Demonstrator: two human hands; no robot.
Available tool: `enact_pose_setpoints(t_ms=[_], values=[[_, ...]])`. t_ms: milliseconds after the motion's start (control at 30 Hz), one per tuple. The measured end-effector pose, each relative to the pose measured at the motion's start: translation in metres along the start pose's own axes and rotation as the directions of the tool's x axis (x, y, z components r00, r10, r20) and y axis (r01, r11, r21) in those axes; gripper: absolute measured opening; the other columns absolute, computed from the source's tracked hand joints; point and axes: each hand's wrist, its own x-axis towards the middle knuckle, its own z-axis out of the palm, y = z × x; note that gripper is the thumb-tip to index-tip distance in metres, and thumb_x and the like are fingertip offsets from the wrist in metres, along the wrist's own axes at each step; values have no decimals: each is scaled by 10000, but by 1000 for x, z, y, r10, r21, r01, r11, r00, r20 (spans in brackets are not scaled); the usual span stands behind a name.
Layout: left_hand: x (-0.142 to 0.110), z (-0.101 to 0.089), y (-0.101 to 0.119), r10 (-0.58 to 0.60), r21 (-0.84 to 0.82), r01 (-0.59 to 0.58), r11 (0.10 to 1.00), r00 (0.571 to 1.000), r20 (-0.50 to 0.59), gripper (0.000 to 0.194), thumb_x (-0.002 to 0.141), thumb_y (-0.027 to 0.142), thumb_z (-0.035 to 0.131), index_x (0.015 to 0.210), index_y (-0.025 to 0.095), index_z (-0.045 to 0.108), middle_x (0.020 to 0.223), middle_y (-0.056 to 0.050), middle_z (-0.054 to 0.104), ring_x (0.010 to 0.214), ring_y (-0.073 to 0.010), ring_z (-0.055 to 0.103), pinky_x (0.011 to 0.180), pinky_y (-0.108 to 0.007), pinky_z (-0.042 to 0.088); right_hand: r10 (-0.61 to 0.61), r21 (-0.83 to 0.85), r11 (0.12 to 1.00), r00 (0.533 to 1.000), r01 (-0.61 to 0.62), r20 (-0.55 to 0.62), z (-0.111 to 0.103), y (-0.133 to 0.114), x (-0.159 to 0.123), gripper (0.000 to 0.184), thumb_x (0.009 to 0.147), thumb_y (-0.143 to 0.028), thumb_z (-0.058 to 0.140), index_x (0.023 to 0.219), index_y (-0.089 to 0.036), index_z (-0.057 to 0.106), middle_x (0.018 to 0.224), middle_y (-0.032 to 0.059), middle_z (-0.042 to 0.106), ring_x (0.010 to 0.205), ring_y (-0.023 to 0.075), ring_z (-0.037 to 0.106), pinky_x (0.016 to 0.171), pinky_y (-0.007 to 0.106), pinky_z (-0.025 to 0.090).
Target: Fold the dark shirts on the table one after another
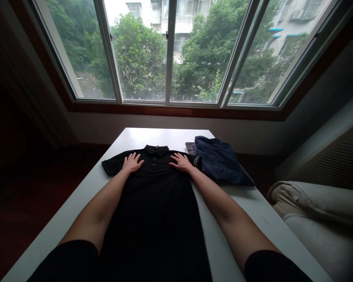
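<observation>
flat garment under two hands: a black, short-sleeved polo shirt of matte cloth (pixel 159 203) lies front upward along a smooth, white, hard-surfaced table (pixel 164 135), its folded collar (pixel 151 149) towards the window and its body broadening towards the wearer of the camera, where the lower edge is lost in shadow; small buttons (pixel 153 159) mark the short placket between the hands. the bare left hand (pixel 132 163) rests palm down on the upper chest near one sleeve, fingers spread wide; the bare right hand (pixel 181 161) rests likewise near the other sleeve, fingers also apart, neither hand gripping. pale stripes (pixel 197 161) band the sleeve end beside the right hand, next to a soft, roughly rectangular stack of folded navy-blue cloth (pixel 219 160), from which a grey-brown fabric edge (pixel 190 147) projects. a pale metal window frame (pixel 168 58), bordered by reddish-brown trim (pixel 194 111), holds clear glass panes, with leafy green trees (pixel 141 55) beyond; at right, a thick, rounded, cream-coloured fabric bundle (pixel 320 197) lies below a ribbed panel (pixel 338 160)
</observation>
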Motion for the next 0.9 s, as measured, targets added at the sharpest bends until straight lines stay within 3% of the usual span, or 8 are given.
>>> enact_pose_setpoints(t_ms=[200, 367, 467, 567, 633, 733, 833, 900], values=[[7, -6, -8, -20, 3, 20, 1000, 1000, 7, 755, 1006, 668, 199, 1624, 242, 287, 1713, -118, 156, 1579, -313, 131, 1235, -554, 150, 31, -13, 999, 998, -32, -55, -2, -10, -1, 643, 1012, -615, 454, 1567, -290, 424, 1675, 94, 275, 1557, 271, 199, 1246, 470, 151], [0, -18, -3, -60, 34, 61, 998, 998, -15, 706, 1022, 609, 235, 1596, 215, 351, 1690, -138, 240, 1563, -331, 184, 1226, -576, 164, -21, -115, 993, 972, -6, -233, -24, -24, -34, 406, 1003, -473, 525, 1307, -248, 674, 1500, 118, 522, 1457, 300, 349, 1204, 454, 227], [-11, -28, 19, -6, 32, 9, 999, 995, -100, 607, 1033, 521, 322, 1540, 210, 447, 1658, -140, 326, 1534, -339, 255, 1218, -574, 211, 73, -181, 972, 926, -149, -371, -50, -14, -56, 370, 1002, -430, 513, 1218, -190, 693, 1345, 180, 608, 1324, 331, 450, 1146, 475, 283], [-35, -34, 60, 166, -23, -172, 985, 972, -167, 520, 1018, 444, 429, 1461, 198, 544, 1605, -125, 425, 1477, -303, 368, 1218, -481, 286, 247, -199, 913, 871, -356, -425, -72, 4, -73, 413, 955, -459, 581, 1215, -148, 662, 1308, 228, 599, 1252, 368, 479, 1062, 493, 354], [-64, -34, 94, 348, -84, -363, 928, 925, -150, 469, 1004, 429, 477, 1387, 194, 613, 1545, -117, 502, 1425, -274, 442, 1208, -412, 327, 348, -198, 870, 846, -452, -403, -80, 16, -79, 503, 911, -508, 635, 1242, -130, 635, 1320, 247, 582, 1232, 383, 497, 1011, 484, 396], [-125, -28, 142, 595, -163, -601, 782, 799, -91, 468, 987, 462, 525, 1393, 246, 612, 1562, -87, 484, 1443, -272, 430, 1219, -422, 325, 450, -192, 835, 841, -515, -301, -84, 29, -85, 610, 860, -569, 675, 1268, -120, 616, 1292, 248, 598, 1212, 387, 537, 961, 468, 437], [-197, -25, 174, 770, -240, -741, 627, 637, 47, 693, 944, 596, 562, 1553, 291, 436, 1669, -100, 311, 1534, -352, 276, 1243, -572, 233, 479, -164, 844, 856, -510, -194, -85, 38, -87, 491, 873, -521, 650, 1218, -170, 654, 1228, 195, 650, 1158, 355, 596, 895, 419, 474], [-241, -27, 184, 836, -311, -779, 545, 533, 131, 820, 922, 692, 536, 1610, 299, 325, 1706, -118, 180, 1565, -391, 157, 1240, -641, 164, 449, -139, 867, 872, -478, -195, -86, 43, -87, 344, 902, -436, 609, 1150, -212, 687, 1197, 150, 675, 1117, 317, 624, 856, 370, 483]])
